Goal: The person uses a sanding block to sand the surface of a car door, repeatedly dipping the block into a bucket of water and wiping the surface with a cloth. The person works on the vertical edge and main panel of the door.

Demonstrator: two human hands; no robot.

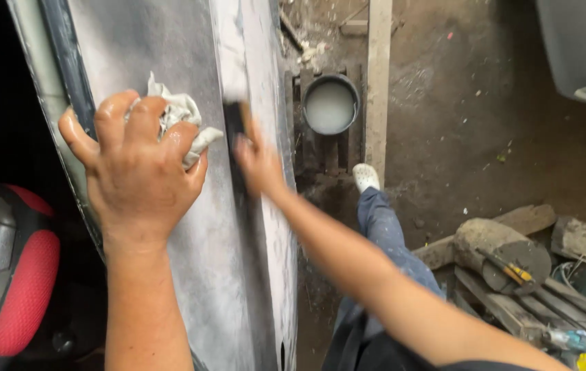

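Because the grey car door panel (169, 288) stands on edge and swung open, the person leans over it and works on its wet, milky-streaked outer skin from above. The left hand (138, 165) is pressed flat against the panel, fingers curled around a crumpled white rag (179, 113) bunched under the fingertips near the panel's dark window-edge strip; held that way, the rag probably mops up the slurry. The right hand (255, 161), blurred by motion, is closed on a dark sanding block (236, 120) laid flat on the panel just right of the rag (flat contact suits rubbing an even surface).

Beyond the panel's far edge, a round black bucket (331, 104) of cloudy water sits on the dirt floor, near enough for dipping. To the panel's left, inside the car, a grey and red seat (11, 275) shows. Well to the panel's right lie scrap timber and a stone slab with a yellow-handled screwdriver (512, 270) on it. No label or sign can be made out; a small blue and yellow item (574, 343) low on the right is too blurred to identify.
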